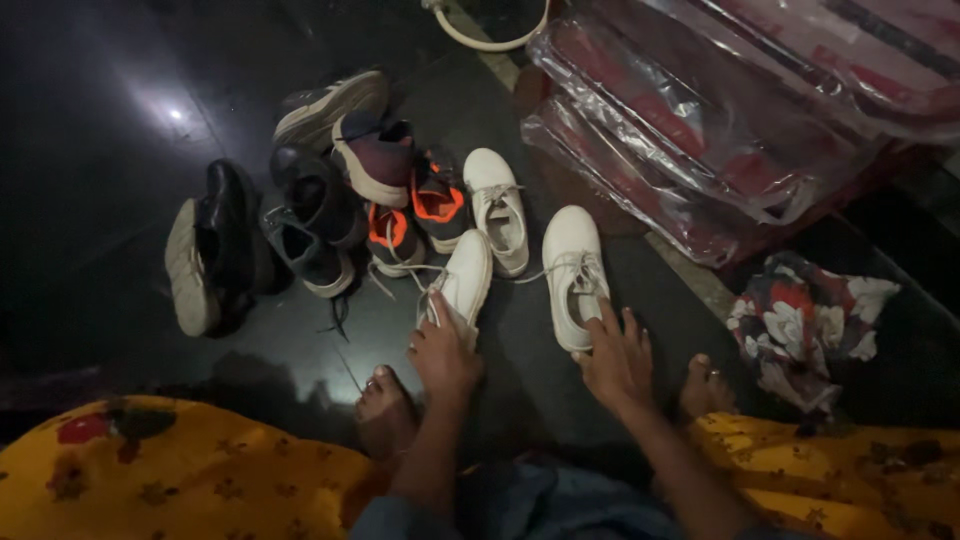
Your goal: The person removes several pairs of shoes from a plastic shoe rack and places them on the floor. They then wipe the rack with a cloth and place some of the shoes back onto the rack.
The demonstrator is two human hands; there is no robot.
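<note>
— Fingers point(432, 318) of our left hand point(443, 355) curl narrowly over the heel end of a white lace-up canvas shoe point(462, 282), gripping it where it lies toe-away on the dark glossy floor point(90, 120).

— And our right hand point(617, 362)?

— Its fingers are spread wide and laid flat on the heel of a second white lace-up shoe point(573, 275), pressing rather than clasping. We see both shoes just ahead of our bare feet, near each other but apart.

— What sits beyond them?

— A third white shoe point(497, 208) lies just behind the left one, its loose laces trailing toward the other two. Left of it we find a heap of dark trainers with orange linings point(415, 215), a maroon trainer point(375, 155) on top, and black shoes point(225, 240) further left, one tipped on its side.

— Anything on the right?

— Clear plastic-wrapped red packages point(700, 130) are stacked there, with a crumpled floral cloth point(805, 320) beside our right foot. Our yellow patterned garment point(150, 480) fills the lower edge.
</note>
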